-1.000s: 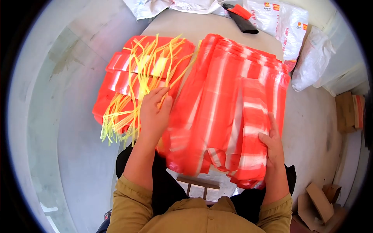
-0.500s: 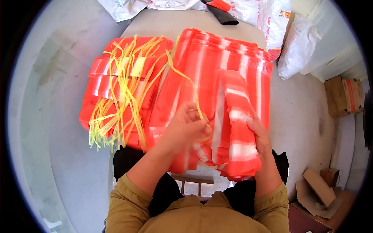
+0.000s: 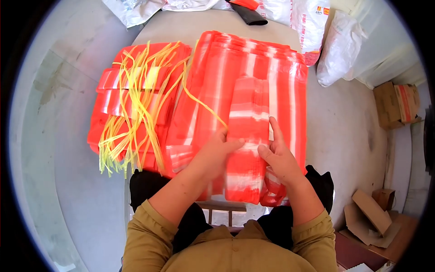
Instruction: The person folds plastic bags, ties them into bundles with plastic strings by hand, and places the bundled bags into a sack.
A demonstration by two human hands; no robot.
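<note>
A folded bundle of red-and-white striped plastic bags [image 3: 247,118] lies lengthwise on a wide stack of the same bags [image 3: 210,90]. At the bundle's left edge is my left hand [image 3: 219,149], its thumb over the top and its other fingers mostly hidden. One yellow plastic strip [image 3: 199,102] runs from the left pile into that hand. My right hand [image 3: 281,158] touches the bundle's right edge, index finger stretched forward and thumb apart from it. Many more yellow strips [image 3: 140,106] lie loose across a smaller pile of folded red bags [image 3: 102,122] on the left.
Printed white sacks [image 3: 310,27] and a black-and-red item [image 3: 249,16] line the table's far edge. A white plastic bag [image 3: 340,50] is at the back right. Cardboard boxes [image 3: 394,104] stand at right, with an opened carton [image 3: 369,217] lower down.
The bundle, tilted up in my right hand before, now lies flat and further left. My left hand has come to its left edge with the yellow strip. The right hand's fingers have spread.
</note>
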